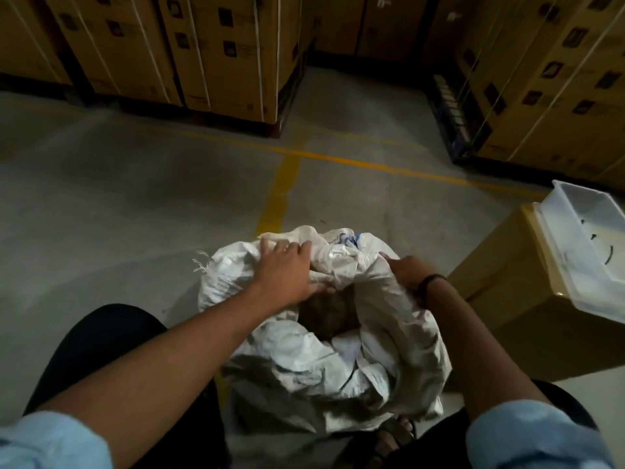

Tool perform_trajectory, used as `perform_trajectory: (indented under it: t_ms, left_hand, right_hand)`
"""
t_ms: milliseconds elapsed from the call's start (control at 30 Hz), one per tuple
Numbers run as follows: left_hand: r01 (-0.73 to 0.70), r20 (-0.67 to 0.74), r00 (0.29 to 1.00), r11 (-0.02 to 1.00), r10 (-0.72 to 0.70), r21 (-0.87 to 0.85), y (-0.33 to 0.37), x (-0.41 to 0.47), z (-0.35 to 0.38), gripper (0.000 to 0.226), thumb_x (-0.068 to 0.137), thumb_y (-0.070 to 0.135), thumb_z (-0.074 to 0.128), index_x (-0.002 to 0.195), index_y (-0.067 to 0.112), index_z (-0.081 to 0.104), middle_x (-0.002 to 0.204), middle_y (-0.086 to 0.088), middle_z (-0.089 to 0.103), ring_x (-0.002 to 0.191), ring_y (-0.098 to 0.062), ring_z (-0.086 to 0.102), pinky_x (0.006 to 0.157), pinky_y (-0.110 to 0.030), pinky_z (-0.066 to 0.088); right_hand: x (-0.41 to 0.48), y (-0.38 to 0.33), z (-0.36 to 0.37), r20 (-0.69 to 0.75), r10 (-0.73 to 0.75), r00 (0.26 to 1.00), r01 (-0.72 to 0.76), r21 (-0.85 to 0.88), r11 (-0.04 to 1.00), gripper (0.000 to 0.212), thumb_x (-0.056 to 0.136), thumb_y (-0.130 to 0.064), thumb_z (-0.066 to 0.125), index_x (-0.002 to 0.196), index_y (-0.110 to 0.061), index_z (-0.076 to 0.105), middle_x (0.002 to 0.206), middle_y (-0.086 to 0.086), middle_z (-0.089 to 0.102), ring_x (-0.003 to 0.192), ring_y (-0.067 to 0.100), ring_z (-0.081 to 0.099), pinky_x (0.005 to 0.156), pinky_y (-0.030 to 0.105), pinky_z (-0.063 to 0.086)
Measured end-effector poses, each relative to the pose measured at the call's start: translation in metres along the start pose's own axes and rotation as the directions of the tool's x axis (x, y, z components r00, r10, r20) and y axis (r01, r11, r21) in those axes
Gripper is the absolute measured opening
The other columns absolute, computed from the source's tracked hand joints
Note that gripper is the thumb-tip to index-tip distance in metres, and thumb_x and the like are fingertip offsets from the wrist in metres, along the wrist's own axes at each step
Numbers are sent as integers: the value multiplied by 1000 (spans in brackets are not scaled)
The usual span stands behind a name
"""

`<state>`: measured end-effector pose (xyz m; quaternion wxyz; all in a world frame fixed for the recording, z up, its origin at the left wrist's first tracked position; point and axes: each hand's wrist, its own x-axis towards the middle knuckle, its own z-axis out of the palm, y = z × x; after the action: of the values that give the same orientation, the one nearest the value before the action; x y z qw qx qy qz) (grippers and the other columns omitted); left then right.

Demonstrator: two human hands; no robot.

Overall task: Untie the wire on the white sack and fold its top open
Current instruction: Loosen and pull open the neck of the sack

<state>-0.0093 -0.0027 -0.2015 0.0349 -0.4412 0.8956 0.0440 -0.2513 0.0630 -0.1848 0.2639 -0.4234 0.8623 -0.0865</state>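
Observation:
The white sack (297, 360) stands on the floor between my knees, its mouth open and its top rumpled outward. Brownish contents (329, 313) show inside the opening. My left hand (284, 269) lies on the far left rim, fingers spread over the fabric and thumb tucked under the edge. My right hand (406, 269) grips the right rim, fingers curled into the cloth; a dark band sits on that wrist. No wire is visible on the sack.
A cardboard box (527, 319) stands close on the right with a clear plastic tray (581, 245) on top holding small dark pieces. Strapped cartons on pallets (216, 52) line the back and right. Yellow lines (280, 191) mark the concrete floor.

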Motion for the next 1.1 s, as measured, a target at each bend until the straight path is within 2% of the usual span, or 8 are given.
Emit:
perform_trajectory:
  t_ms: [133,267,433,633,700,767,867,1100]
  left_hand:
    - [34,121,993,933,11,-358,1,3,9,106,80,80,58,156,24,11,130,-15,67,116,-35,64,98,-44,48]
    - [3,107,985,599,138,-800,0,6,-4,80,89,40,76,152,13,33,142,-9,59,130,-26,57,109,-41,46]
    - [10,61,970,213,234,-977,-12,7,-42,44,83,0,80,120,20,66,115,9,75,111,-11,67,91,-17,52]
    - [334,189,871,-266,454,-904,-13,-11,-61,47,86,15,75,130,4,63,123,-21,64,116,-36,62,104,-46,50]
    - [387,323,880,-130,348,-913,-3,-11,-64,55,83,35,80,124,1,65,125,-22,65,117,-39,62,112,-50,44]
    - [271,312,944,288,106,-919,10,-8,-64,76,77,67,74,123,6,67,128,-19,68,119,-37,65,109,-52,48]
    - [6,-99,994,929,-46,-370,22,-20,-52,117,55,103,41,139,22,48,134,-9,62,123,-31,58,107,-48,44]
    - [23,177,984,991,1,-131,0,-25,-14,117,67,97,47,150,17,33,136,-12,63,122,-33,60,103,-47,43]
  right_hand:
    - [-19,-13,7,-226,-78,971,58,-94,994,42,97,-41,46,120,-9,57,118,20,67,105,37,62,74,35,44]
    - [-56,-42,16,-376,-762,527,696,-324,641,52,81,-31,41,124,-9,62,123,15,63,109,36,60,93,45,46]
    - [-68,-43,1,-350,-899,264,803,-436,406,60,95,-39,35,139,-1,52,144,17,52,132,33,51,108,47,39]
    - [-78,-59,25,-378,-793,477,628,-485,609,73,85,-24,61,149,-2,35,153,19,38,142,37,34,112,52,32]
    - [-69,-58,27,-329,-730,599,634,-361,684,54,87,-15,62,138,-5,49,134,16,55,123,36,53,100,46,42]
    - [-61,-56,23,-263,-628,732,610,-157,777,40,85,-13,59,125,-9,57,119,12,63,110,34,59,89,45,47]
    - [-51,-53,14,-216,-492,843,505,4,863,34,79,-38,51,99,-14,63,97,12,68,93,33,63,77,44,50]
    - [-16,-35,4,260,-114,959,-7,423,906,63,40,-47,76,91,-11,75,103,15,74,87,27,68,89,46,55]
